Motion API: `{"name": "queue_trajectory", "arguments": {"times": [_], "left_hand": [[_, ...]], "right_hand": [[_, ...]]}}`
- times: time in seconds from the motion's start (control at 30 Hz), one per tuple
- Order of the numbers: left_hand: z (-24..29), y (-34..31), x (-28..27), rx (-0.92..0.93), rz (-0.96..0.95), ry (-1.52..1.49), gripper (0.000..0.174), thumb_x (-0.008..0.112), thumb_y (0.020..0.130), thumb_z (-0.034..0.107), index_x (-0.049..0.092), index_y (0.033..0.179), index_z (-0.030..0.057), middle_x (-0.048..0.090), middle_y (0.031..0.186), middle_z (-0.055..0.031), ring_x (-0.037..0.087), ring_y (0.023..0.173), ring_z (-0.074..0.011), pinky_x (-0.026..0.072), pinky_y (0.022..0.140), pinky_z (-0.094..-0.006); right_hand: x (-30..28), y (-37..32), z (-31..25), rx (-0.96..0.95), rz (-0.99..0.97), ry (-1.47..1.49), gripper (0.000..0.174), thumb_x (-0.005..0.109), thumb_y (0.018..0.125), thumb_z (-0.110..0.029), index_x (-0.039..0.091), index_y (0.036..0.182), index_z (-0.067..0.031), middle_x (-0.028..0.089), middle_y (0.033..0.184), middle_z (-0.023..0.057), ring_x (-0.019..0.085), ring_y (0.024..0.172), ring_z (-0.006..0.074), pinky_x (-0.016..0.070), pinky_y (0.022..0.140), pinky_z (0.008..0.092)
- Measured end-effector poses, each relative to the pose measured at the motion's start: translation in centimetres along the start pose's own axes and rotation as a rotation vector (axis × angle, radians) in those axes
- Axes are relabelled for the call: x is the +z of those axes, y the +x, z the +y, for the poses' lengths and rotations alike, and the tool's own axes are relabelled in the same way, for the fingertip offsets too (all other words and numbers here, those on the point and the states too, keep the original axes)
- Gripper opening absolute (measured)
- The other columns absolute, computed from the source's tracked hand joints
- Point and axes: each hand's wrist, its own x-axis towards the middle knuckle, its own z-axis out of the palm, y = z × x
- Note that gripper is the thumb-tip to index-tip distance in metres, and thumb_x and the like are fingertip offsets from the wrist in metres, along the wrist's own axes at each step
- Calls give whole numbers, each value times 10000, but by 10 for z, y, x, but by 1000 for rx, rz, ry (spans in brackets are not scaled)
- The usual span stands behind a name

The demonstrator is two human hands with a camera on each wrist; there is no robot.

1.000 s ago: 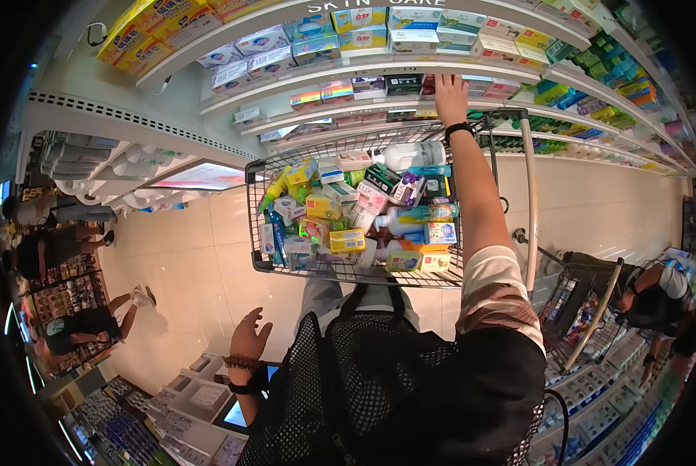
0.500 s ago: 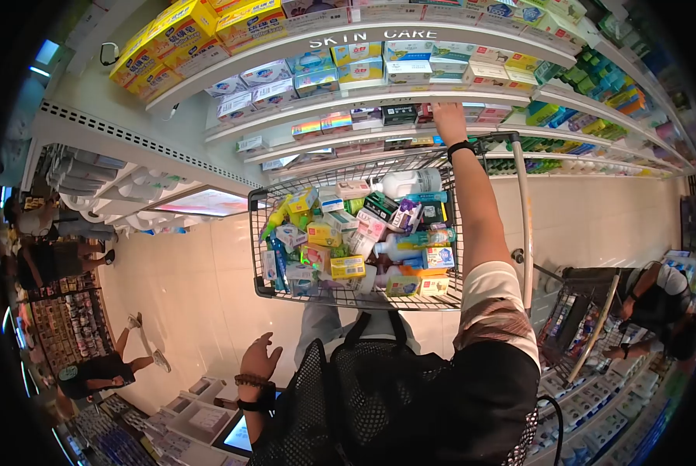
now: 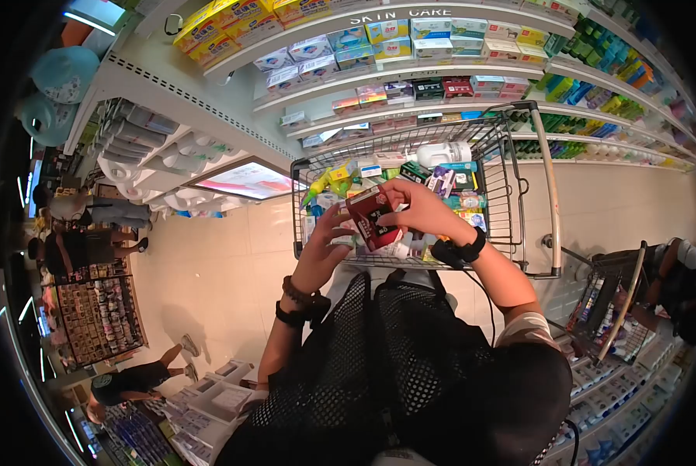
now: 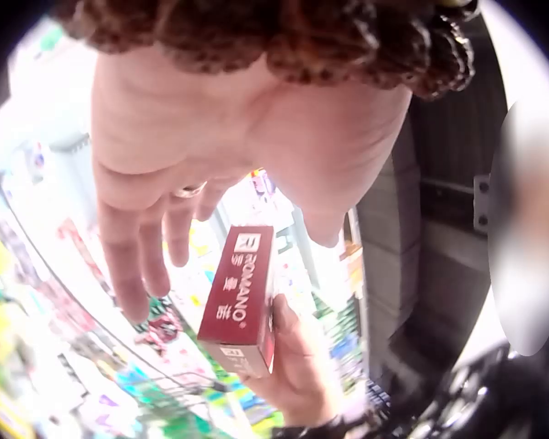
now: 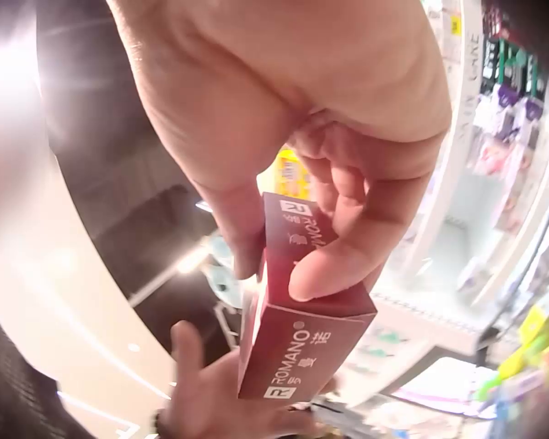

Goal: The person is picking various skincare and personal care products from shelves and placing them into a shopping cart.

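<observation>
A dark red box [image 3: 369, 219] printed ROMANO is held over the loaded shopping cart [image 3: 310, 165]. My right hand [image 3: 425, 210] pinches it between thumb and fingers; the lettered faces of the box [image 5: 304, 340] show in the right wrist view. At the box's left side, my left hand [image 3: 322, 245] has its fingers spread and relaxed. In the left wrist view a gap shows between the left hand [image 4: 247, 146] and the box [image 4: 240, 297]. Below lie the cart's goods, among them a white bottle [image 3: 445, 152] and several small cartons, partly hidden by the hands.
Shelves [image 3: 410, 71] of boxed goods run along the far side, with yellow soap boxes [image 3: 227, 27] at upper left. The cart's handle [image 3: 546, 186] is to the right. Another person's cart [image 3: 623, 299] stands at right; a person [image 3: 134, 384] is at lower left.
My right hand has come back from the shelf with the red box and now holds it above the cart. My left hand has risen from low at the left to beside the box.
</observation>
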Motion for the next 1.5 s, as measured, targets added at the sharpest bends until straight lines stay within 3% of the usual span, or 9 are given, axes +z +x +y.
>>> {"name": "queue_trajectory", "arguments": {"times": [0.13, 0.23, 0.37, 0.53, 0.6, 0.83, 1.17, 1.37, 1.5], "left_hand": [[-13, -5, -4, -63, -261, -206, 612, 589, 1027, 239, 336, 1545, 38, 556, 1434, -107, 574, 1296, -229, 511, 1043, -395], [-20, -4, -5, 14, -395, -34, 668, 661, 981, 182, 335, 1545, 36, 559, 1433, -102, 578, 1290, -223, 514, 1039, -400], [5, -6, 9, 159, -428, -157, 904, 827, 806, 47, 326, 1559, 55, 543, 1449, -107, 576, 1288, -206, 530, 1015, -396], [50, -34, 45, 408, 93, 86, 1148, 971, 596, 77, 336, 1553, 76, 569, 1327, -127, 578, 1249, -278, 538, 967, -400], [64, -41, 39, 787, 203, 844, 1172, 973, 548, 5, 332, 1527, 68, 507, 1296, -123, 567, 1217, -292, 512, 1016, -416], [57, -45, 37, 929, 187, 675, 911, 991, 558, 108, 481, 1313, 104, 581, 1307, -170, 580, 1193, -357, 456, 1021, -471], [59, -45, 40, 877, 198, 710, 679, 983, 609, 132, 456, 1037, 118, 593, 1307, -185, 599, 1204, -369, 494, 1001, -458], [38, -48, 27, 256, -45, 866, 456, 916, 716, 120, 469, 711, 27, 601, 1359, -215, 659, 1117, -274, 568, 867, -356], [-17, -52, -9, 302, 132, 1036, 276, 798, 832, 71, 544, 738, 18, 611, 1383, -179, 653, 1148, -326, 566, 852, -378]], "right_hand": [[30, -29, -20, -201, 113, 101, 540, 739, 930, -111, 561, 1437, -57, 705, 946, 29, 627, 762, 68, 508, 617, 253], [37, -54, -39, 7, 115, 0, 442, 650, 1003, -159, 578, 1424, -50, 733, 1069, 80, 671, 907, 108, 548, 729, 284], [39, -65, -38, -285, 105, -29, 409, 548, 1043, -152, 573, 1436, -41, 672, 1321, 116, 621, 1189, 180, 484, 1024, 328], [39, -83, -34, -294, 78, 329, 454, 520, 1017, -67, 513, 1468, -11, 573, 1450, 112, 552, 1326, 208, 439, 1103, 343], [44, -89, -39, -199, 101, 523, 462, 534, 1036, -105, 481, 1484, -3, 549, 1464, 116, 555, 1324, 210, 468, 1074, 336], [54, -98, -44, -351, 112, 232, 509, 594, 1028, -140, 450, 1494, 6, 555, 1426, 125, 559, 1306, 198, 470, 1082, 352], [52, -93, -38, -250, 94, 373, 435, 606, 1001, -70, 499, 1419, -16, 634, 1315, 112, 639, 1165, 156, 569, 925, 298], [31, -60, 9, 79, -79, 286, 406, 686, 940, -59, 598, 1336, -54, 675, 1090, 28, 625, 856, 66, 555, 680, 241], [-47, -21, 128, 200, 113, -472, 422, 774, 838, -187, 675, 1206, -4, 732, 944, 140, 699, 785, 224, 555, 692, 347]]}}
